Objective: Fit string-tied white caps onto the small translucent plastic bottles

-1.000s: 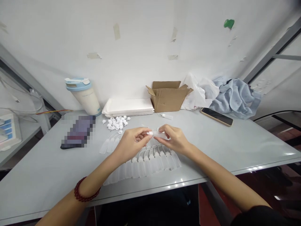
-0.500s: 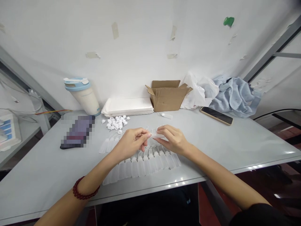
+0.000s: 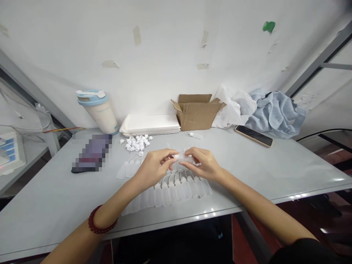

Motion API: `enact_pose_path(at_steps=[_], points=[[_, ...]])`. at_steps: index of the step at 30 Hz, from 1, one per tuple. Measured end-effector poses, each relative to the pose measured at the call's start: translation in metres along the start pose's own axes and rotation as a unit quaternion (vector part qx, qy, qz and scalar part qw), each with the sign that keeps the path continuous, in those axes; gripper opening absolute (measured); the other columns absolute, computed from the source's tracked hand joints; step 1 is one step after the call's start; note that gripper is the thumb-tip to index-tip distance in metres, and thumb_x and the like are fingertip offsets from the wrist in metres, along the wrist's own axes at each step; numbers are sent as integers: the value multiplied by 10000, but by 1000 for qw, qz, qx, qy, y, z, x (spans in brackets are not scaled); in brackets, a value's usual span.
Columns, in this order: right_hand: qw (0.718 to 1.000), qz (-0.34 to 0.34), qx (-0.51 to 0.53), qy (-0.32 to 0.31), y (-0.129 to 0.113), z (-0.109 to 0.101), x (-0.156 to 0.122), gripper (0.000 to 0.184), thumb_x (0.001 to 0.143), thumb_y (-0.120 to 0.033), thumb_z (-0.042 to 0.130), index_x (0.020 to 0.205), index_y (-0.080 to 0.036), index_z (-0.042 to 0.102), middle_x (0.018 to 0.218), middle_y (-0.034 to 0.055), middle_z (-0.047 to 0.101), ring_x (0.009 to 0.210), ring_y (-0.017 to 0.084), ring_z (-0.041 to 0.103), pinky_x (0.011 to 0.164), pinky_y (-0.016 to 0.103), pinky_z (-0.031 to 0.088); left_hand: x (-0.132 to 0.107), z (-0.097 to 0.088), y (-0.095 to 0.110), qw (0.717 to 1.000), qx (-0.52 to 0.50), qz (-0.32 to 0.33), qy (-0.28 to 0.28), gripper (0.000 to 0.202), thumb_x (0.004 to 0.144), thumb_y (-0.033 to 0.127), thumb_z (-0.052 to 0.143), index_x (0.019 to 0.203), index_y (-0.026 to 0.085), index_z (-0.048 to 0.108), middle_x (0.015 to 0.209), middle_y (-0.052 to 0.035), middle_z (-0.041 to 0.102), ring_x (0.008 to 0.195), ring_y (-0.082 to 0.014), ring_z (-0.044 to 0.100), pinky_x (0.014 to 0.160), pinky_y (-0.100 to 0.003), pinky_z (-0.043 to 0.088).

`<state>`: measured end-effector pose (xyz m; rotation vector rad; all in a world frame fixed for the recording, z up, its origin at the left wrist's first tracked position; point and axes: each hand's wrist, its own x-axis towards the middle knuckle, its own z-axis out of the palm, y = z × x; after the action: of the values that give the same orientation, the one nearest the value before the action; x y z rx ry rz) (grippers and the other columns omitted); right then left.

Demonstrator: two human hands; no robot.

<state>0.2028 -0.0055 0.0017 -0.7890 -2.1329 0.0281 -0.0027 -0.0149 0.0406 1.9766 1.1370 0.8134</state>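
Over the middle of the table, my right hand [image 3: 205, 161] grips a small translucent plastic bottle [image 3: 186, 158] lying sideways, thumb below and fingers above. At its left end, my left hand [image 3: 156, 165] pinches a white cap [image 3: 175, 156] between thumb and fingers. The cap meets the bottle's neck; how tightly it sits I cannot tell. Just below my hands lies a row of similar capped bottles [image 3: 166, 194] with thin curved white tubes. A smaller group of bottles [image 3: 127, 169] lies left of my left hand, partly hidden by it. Beyond is a pile of loose white caps [image 3: 136, 143].
Along the wall stand a blue-lidded cup [image 3: 99, 113], a stack of white sheets [image 3: 151, 124], an open cardboard box [image 3: 196, 115], a white plastic bag [image 3: 229, 106] and blue cloth [image 3: 277, 113]. A phone [image 3: 254, 136] lies at right, a blurred dark item [image 3: 92, 154] at left. One bottle [image 3: 195, 135] lies before the box.
My left fingers have shifted their grip on the cap, which now shows more clearly. My right fingers have curled a little around the bottle. The view has moved slightly.
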Motion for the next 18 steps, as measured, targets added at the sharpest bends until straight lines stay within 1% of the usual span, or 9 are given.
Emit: enact_pose_path(at_steps=[4,6,7,9,11,13,16,18], points=[[1000,21,5,7,0,0,1,188,880,-359,591,891,-175,553,763,41,658,478,81,468,462,214,406,0,-4,2,999,-30,-39,6,335,833,355,586,1120,191,643,851,-44,714,663,-172,682,627,-281,550],[999,22,-3,26,0,0,1,174,875,-343,602,882,-178,546,779,46,665,473,80,460,456,215,405,1,-6,3,997,-48,-47,21,362,828,372,592,1136,184,620,882,-52,714,662,-170,681,620,-283,550],[999,18,-6,37,0,0,2,166,870,-328,610,879,-178,542,784,49,666,471,79,456,452,215,405,1,-7,4,997,-57,-45,34,342,831,374,589,1107,175,622,860,-51,712,655,-167,676,621,-284,548],[998,3,-15,59,0,0,2,153,858,-293,629,879,-175,533,784,55,666,480,84,467,449,215,409,1,-9,5,995,-72,-40,62,256,838,372,580,971,159,630,755,-34,697,608,-154,656,609,-281,540],[997,-15,-23,71,0,1,2,147,850,-267,636,889,-176,528,797,67,668,533,104,527,465,220,430,1,-10,6,993,-83,-48,76,226,850,376,566,812,157,608,661,-14,664,531,-133,621,555,-264,518],[996,-32,-34,79,-1,2,2,143,847,-253,637,895,-178,524,808,77,668,608,129,589,490,227,453,2,-10,6,991,-90,-63,70,271,859,390,555,718,160,579,609,-1,638,476,-117,592,504,-248,492],[992,-50,-56,96,-2,5,1,149,841,-239,644,893,-181,516,805,82,665,645,142,620,503,231,466,2,-8,5,990,-99,-80,55,287,853,401,567,697,162,583,602,5,634,467,-111,592,495,-236,486],[990,-60,-75,106,-3,5,0,145,844,-227,640,896,-187,510,806,77,662,652,142,624,505,230,468,1,-6,6,990,-105,-89,29,298,847,397,578,669,159,590,587,6,629,465,-111,595,490,-228,483]])
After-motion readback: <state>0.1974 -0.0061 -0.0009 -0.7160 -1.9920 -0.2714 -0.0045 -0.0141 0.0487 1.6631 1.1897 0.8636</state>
